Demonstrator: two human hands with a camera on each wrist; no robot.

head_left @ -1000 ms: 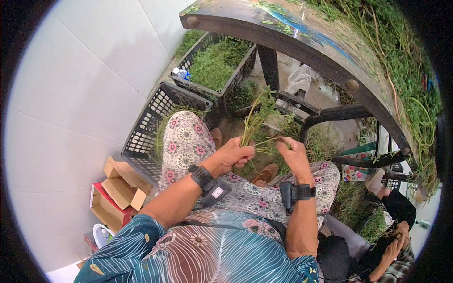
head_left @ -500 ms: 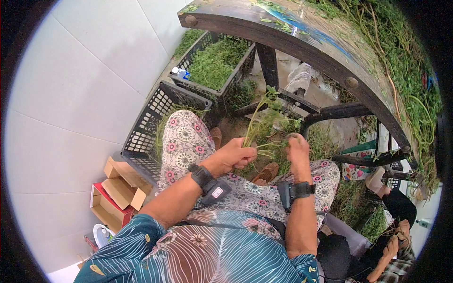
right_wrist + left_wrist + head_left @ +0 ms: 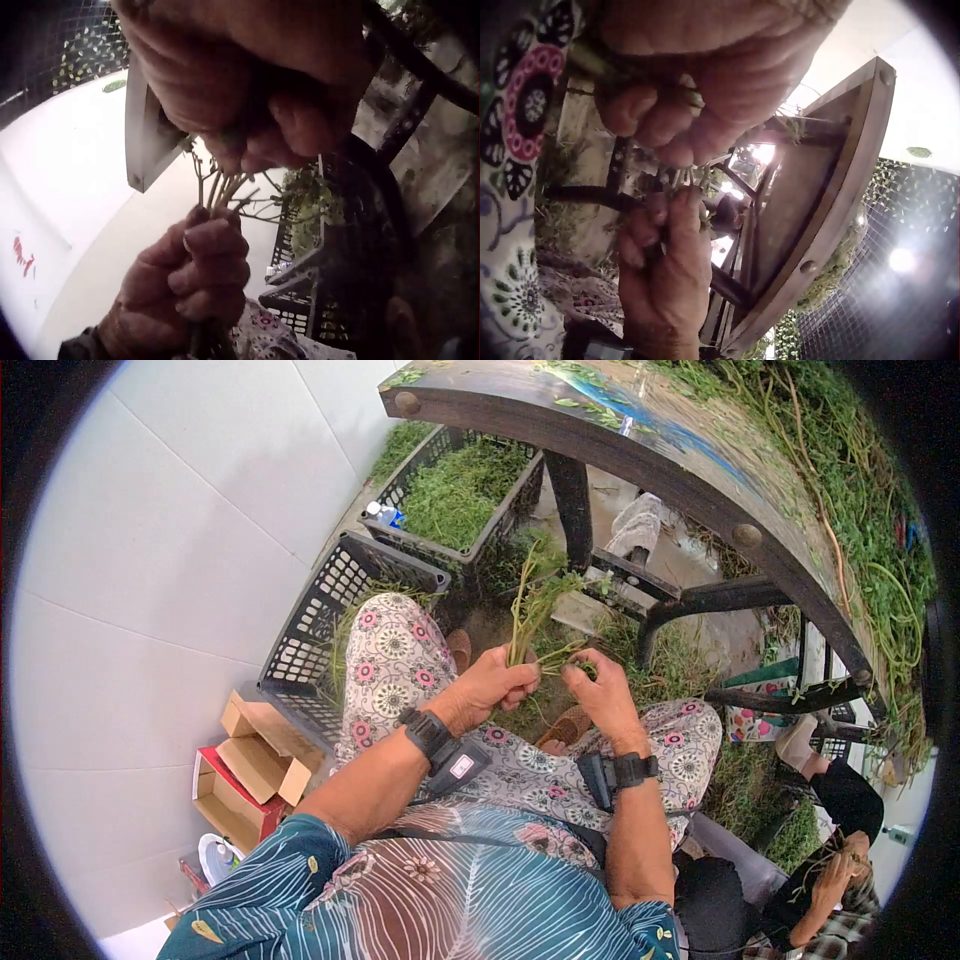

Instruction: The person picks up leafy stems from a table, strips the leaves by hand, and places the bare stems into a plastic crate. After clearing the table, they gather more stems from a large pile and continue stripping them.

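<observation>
My left hand (image 3: 497,682) grips a small bunch of leafy green stems (image 3: 535,605) above my lap, thumb across the stalks. Leafy tops spread up and away from it, while some stems stick out towards the right. At those ends is my right hand (image 3: 605,698), its thumb and fingers pinching bits of the greens. In the right wrist view, several thin stems (image 3: 221,187) run between the curled left fingers (image 3: 214,262) and the right hand (image 3: 247,90) above them. The left wrist view has both hands close together, with short stem pieces between.
Two black plastic crates (image 3: 345,560) with greens stand at the front left, a capped bottle (image 3: 383,514) by one. A wooden table (image 3: 640,455) heaped with greens (image 3: 860,510) curves overhead at right. An opened cardboard box (image 3: 245,765) lies left; another person's hands (image 3: 840,870) show lower right.
My right hand drew away from the bunch, turned upward, then came back left to the stem ends. The left hand stays in place, and the leafy tops have swung slightly left.
</observation>
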